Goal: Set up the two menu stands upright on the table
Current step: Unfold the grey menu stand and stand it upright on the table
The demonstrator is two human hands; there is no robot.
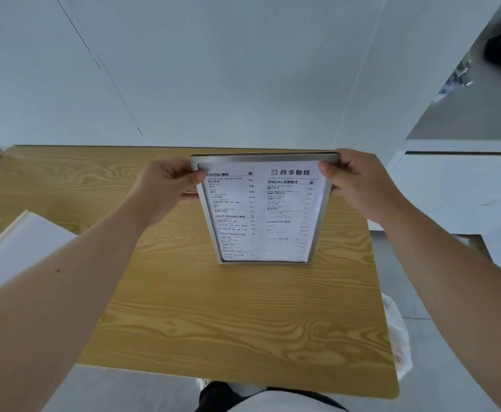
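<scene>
Menu stand point(262, 212) upright, seemingly on table point(213, 316); both hands' fingers point(194, 176) pinching top corners.

Silver-framed menu stand point(262, 209) upright on wooden table point(213, 322), bottom edge touching it, printed coffee menu facing camera (lower text blurred); top corners held.

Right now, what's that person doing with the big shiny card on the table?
A person is holding a metal-framed menu stand by its top corners, left hand on one side and right hand on the other. It is upright, facing them, with its bottom edge at the wooden table. It is a coffee and tea menu. Only one menu stand can be seen; a second one isn't in view.
</scene>
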